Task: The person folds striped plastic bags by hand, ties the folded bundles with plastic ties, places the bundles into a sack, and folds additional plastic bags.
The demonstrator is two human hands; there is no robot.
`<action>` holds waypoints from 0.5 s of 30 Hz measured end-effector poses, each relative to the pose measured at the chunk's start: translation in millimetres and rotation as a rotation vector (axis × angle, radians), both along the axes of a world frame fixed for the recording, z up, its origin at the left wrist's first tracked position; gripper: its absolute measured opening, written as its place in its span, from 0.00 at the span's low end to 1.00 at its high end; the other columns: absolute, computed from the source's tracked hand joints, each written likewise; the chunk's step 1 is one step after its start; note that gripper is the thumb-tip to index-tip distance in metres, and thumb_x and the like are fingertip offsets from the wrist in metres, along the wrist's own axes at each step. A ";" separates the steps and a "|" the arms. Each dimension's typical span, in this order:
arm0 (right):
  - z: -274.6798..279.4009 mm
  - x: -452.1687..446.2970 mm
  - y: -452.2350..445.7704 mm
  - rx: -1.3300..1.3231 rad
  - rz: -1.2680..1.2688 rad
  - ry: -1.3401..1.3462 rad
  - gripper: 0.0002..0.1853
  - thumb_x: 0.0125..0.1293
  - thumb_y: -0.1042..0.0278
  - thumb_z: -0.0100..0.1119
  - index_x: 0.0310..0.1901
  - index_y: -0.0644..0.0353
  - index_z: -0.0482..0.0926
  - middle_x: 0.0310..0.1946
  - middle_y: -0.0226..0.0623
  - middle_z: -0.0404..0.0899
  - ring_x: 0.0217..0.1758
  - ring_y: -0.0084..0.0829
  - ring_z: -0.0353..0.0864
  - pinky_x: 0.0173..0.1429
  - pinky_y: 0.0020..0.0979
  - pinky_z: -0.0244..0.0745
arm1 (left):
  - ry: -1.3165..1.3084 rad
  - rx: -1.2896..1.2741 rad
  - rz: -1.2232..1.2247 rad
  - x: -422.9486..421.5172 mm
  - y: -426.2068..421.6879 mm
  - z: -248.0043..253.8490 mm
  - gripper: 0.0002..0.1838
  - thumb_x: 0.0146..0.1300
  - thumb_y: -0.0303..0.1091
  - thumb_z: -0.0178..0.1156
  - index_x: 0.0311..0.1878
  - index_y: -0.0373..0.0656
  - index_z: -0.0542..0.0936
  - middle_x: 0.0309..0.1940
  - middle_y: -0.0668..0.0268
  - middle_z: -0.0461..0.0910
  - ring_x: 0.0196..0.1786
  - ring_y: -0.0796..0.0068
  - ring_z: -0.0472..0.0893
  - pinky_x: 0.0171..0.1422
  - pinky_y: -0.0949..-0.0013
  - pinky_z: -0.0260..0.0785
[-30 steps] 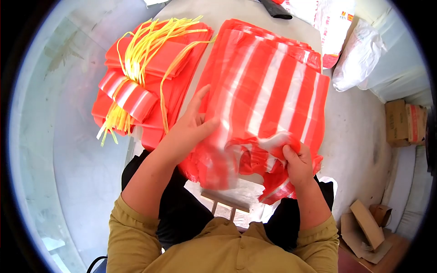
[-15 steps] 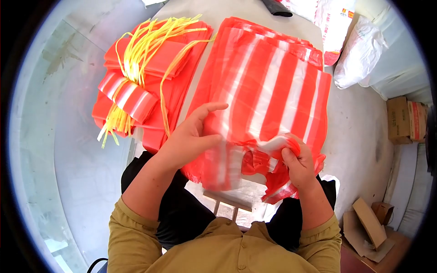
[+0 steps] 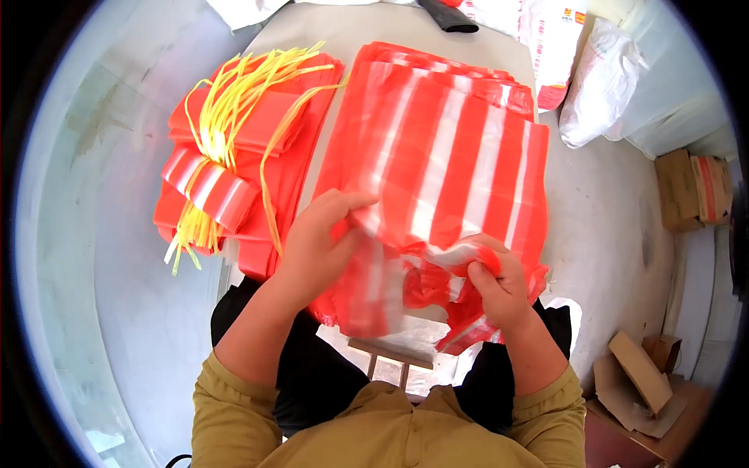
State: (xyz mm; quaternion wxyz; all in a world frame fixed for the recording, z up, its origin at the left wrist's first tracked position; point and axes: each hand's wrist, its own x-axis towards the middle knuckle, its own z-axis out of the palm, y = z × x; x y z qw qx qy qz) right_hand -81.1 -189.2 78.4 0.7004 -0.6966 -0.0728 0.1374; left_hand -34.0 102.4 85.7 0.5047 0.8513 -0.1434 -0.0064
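Observation:
A stack of red-and-white striped plastic bags (image 3: 488, 168) lies in front of me, its near ends hanging crumpled over the table edge. My right hand (image 3: 499, 285) is closed on a bunched part of the top plastic bag, thumb pressed on the folded plastic. At the stack's left side is my left hand (image 3: 320, 242), index finger stretched over the stripes and thumb apart from it. Whether its fingertips touch the plastic is hard to see. Below it, the hanging striped plastic is blurred.
To the left lie folded red bags (image 3: 261, 117) with a bundle of yellow ties (image 3: 226, 117) and a small striped roll (image 3: 211, 187) on them. White sacks (image 3: 601, 86) stand beyond the table (image 3: 331, 31). Cardboard boxes (image 3: 679, 191) are at right, and a wooden stool (image 3: 390, 352) is below.
The view has shifted slightly. My left hand's index finger and thumb have come a little closer together beside the stripes. My right hand keeps its grip on the bunched plastic.

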 end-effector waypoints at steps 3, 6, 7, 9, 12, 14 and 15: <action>2.4 3.5 3.0 -0.073 0.062 -0.190 0.13 0.75 0.78 0.52 0.54 0.72 0.83 0.53 0.42 0.82 0.54 0.32 0.82 0.57 0.32 0.77 | 0.055 -0.093 -0.011 -0.7 3.3 -8.7 0.26 0.62 0.15 0.59 0.64 0.39 0.81 0.55 0.61 0.82 0.58 0.70 0.83 0.64 0.67 0.74; -5.5 3.8 3.0 -0.154 0.091 -0.354 0.13 0.73 0.80 0.54 0.54 0.71 0.84 0.55 0.44 0.82 0.54 0.35 0.83 0.58 0.34 0.77 | 0.314 -0.360 -0.029 -4.2 6.2 -1.8 0.29 0.63 0.14 0.59 0.69 0.40 0.76 0.56 0.64 0.81 0.58 0.73 0.82 0.62 0.69 0.74; -4.7 3.7 3.1 -0.151 0.088 -0.356 0.12 0.74 0.80 0.54 0.54 0.71 0.84 0.54 0.44 0.82 0.54 0.35 0.83 0.58 0.34 0.77 | 0.423 -0.446 -0.036 -4.7 8.7 5.3 0.31 0.63 0.14 0.58 0.71 0.40 0.74 0.57 0.64 0.81 0.58 0.74 0.82 0.62 0.70 0.74; -4.4 3.9 3.3 -0.141 0.089 -0.356 0.12 0.74 0.79 0.54 0.54 0.71 0.84 0.54 0.43 0.82 0.53 0.35 0.83 0.57 0.34 0.77 | 0.509 -0.525 -0.113 -4.7 12.3 12.7 0.41 0.63 0.16 0.62 0.80 0.41 0.63 0.60 0.66 0.78 0.56 0.79 0.80 0.59 0.72 0.74; -7.1 4.9 3.7 -0.106 0.069 -0.328 0.12 0.74 0.79 0.55 0.53 0.71 0.83 0.53 0.42 0.83 0.52 0.34 0.82 0.56 0.34 0.77 | 0.561 -0.463 -0.175 -6.8 18.0 22.1 0.48 0.60 0.20 0.68 0.84 0.39 0.57 0.58 0.66 0.78 0.47 0.85 0.78 0.48 0.76 0.72; -5.2 4.2 5.1 -0.155 0.082 -0.307 0.11 0.73 0.78 0.57 0.53 0.71 0.84 0.53 0.43 0.83 0.51 0.34 0.83 0.54 0.34 0.78 | 0.600 -0.322 -0.212 -6.4 29.4 30.4 0.50 0.60 0.23 0.70 0.85 0.39 0.56 0.53 0.70 0.77 0.39 0.88 0.74 0.41 0.79 0.67; -5.2 4.2 6.1 -0.177 0.092 -0.295 0.11 0.73 0.78 0.59 0.53 0.71 0.84 0.53 0.44 0.83 0.50 0.35 0.83 0.53 0.34 0.78 | 0.621 -0.272 -0.232 -6.4 35.2 32.7 0.51 0.61 0.24 0.70 0.85 0.40 0.55 0.50 0.71 0.76 0.37 0.89 0.72 0.39 0.79 0.65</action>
